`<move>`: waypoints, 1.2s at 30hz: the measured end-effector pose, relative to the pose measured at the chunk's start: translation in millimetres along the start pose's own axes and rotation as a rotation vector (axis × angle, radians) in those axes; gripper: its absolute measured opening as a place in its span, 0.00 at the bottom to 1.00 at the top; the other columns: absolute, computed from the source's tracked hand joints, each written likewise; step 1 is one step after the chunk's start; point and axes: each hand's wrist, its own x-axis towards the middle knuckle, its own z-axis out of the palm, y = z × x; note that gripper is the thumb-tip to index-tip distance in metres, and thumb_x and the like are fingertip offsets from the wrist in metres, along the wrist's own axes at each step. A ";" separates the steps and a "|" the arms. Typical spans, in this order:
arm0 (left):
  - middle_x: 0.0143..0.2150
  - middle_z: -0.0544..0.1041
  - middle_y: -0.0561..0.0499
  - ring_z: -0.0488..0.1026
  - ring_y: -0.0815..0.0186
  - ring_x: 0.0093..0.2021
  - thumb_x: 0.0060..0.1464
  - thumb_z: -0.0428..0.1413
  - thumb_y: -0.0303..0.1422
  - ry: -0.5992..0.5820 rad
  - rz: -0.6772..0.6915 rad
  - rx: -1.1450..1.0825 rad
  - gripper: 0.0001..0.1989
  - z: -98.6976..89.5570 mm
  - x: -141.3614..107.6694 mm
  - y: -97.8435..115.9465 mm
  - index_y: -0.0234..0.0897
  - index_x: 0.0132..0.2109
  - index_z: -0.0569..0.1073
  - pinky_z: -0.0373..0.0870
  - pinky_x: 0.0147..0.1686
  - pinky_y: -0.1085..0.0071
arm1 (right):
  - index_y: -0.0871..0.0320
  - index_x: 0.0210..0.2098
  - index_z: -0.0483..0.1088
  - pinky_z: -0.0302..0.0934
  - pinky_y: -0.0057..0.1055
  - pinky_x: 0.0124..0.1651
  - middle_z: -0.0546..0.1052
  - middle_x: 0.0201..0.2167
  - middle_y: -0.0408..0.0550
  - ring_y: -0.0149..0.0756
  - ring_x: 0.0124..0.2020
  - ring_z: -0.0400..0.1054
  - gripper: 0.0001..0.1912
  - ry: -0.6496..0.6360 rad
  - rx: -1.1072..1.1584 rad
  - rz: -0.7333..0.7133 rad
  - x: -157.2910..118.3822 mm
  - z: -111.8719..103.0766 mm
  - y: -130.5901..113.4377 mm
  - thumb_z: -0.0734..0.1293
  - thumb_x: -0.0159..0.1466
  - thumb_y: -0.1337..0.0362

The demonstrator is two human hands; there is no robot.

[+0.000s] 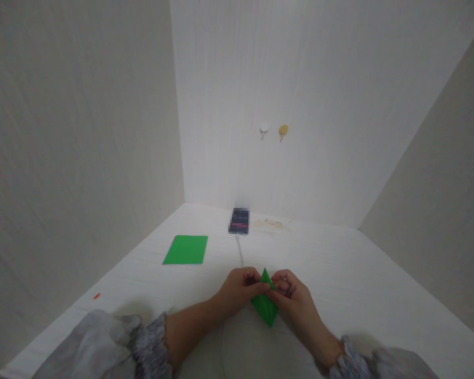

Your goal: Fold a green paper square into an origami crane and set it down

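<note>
Between my two hands is a folded piece of green paper (pixel 267 311), pointed at its top and bottom, with a crease running down its length. My left hand (pixel 243 287) pinches its left side near the upper part, the thumb lying across the front. On the other side my right hand (pixel 293 296) grips the right edge, thumb and fingers closed on it. The fingertips hide part of the upper folds. A flat green square of paper (pixel 186 249) lies to the left, apart from both hands.
A phone (pixel 239 221), its screen blurred, lies near the back wall with a white cable (pixel 240 250) running toward me. Two hooks, one white (pixel 264 129) and one yellow (pixel 283 130), are on the wall. A small orange-red scrap (pixel 97 296) lies at the left edge.
</note>
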 end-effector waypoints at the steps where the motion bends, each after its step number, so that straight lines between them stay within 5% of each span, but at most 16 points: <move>1: 0.20 0.64 0.56 0.59 0.74 0.21 0.40 0.58 0.38 0.016 0.001 0.002 0.13 -0.2 0.0 1.0 0.32 0.24 0.66 0.54 0.22 0.77 | 0.57 0.28 0.61 0.53 0.24 0.22 0.68 0.17 0.36 0.27 0.18 0.61 0.17 0.002 -0.005 0.003 -0.1 0.0 -0.2 0.71 0.45 0.60; 7: 0.19 0.62 0.57 0.57 0.74 0.21 0.43 0.56 0.38 0.129 0.059 0.030 0.12 -0.3 -1.4 11.2 0.33 0.24 0.65 0.53 0.22 0.77 | 0.61 0.23 0.67 0.54 0.25 0.24 0.68 0.17 0.40 0.27 0.19 0.61 0.12 0.004 -0.066 0.033 -0.5 -0.1 -5.4 0.68 0.50 0.57; 20: 0.21 0.68 0.54 0.63 0.71 0.23 0.39 0.59 0.36 0.076 0.010 -0.063 0.12 0.6 -1.6 10.0 0.32 0.26 0.68 0.59 0.25 0.74 | 0.61 0.19 0.68 0.53 0.25 0.22 0.68 0.15 0.40 0.27 0.18 0.60 0.14 0.027 -0.167 0.025 -1.4 -1.0 -7.1 0.68 0.50 0.55; 36: 0.23 0.69 0.54 0.64 0.71 0.23 0.44 0.56 0.37 0.198 0.095 -0.006 0.11 0.2 -2.8 12.6 0.33 0.27 0.67 0.59 0.23 0.75 | 0.62 0.20 0.66 0.58 0.26 0.22 0.73 0.15 0.43 0.29 0.16 0.65 0.12 -0.174 -0.110 0.186 -3.5 1.9 -7.5 0.68 0.48 0.58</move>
